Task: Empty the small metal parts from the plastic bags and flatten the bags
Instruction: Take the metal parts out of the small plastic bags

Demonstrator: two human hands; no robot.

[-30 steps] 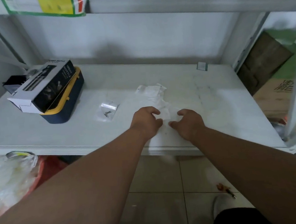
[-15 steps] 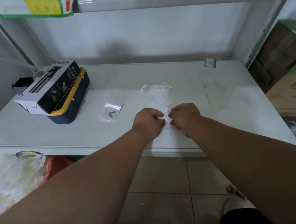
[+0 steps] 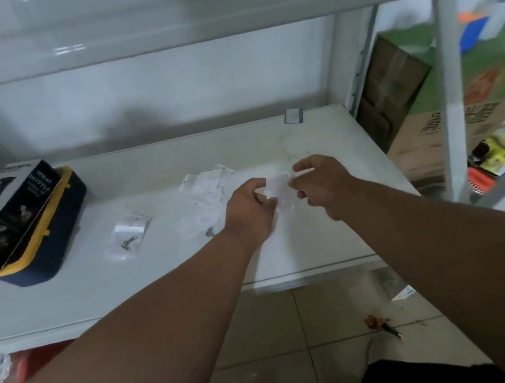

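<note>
A small clear plastic bag (image 3: 278, 187) is held just above the white desk (image 3: 69, 289), pinched at one side by the curled fingers of the left hand (image 3: 251, 207) and at the other by those of the right hand (image 3: 321, 184). Whether it has been emptied cannot be told through the blur. The film is judged very light, limp and slippery, so it is best taken by its corners or sealed top edge and smoothed with flat fingers. A loose heap of bags (image 3: 209, 184) lies just behind the left hand, and one bag with metal parts (image 3: 129, 234) rests well to the left; those parts are judged small and free to roll. A dark speck (image 3: 209, 232) beside the left wrist may be a tipped-out part. The front edge of the desk is near the forearms, so anything spilled there could drop to the tiled floor (image 3: 290, 342). Open surface is left to the right of the hands; a boxed container (image 3: 25, 219) takes up the far left.
</note>
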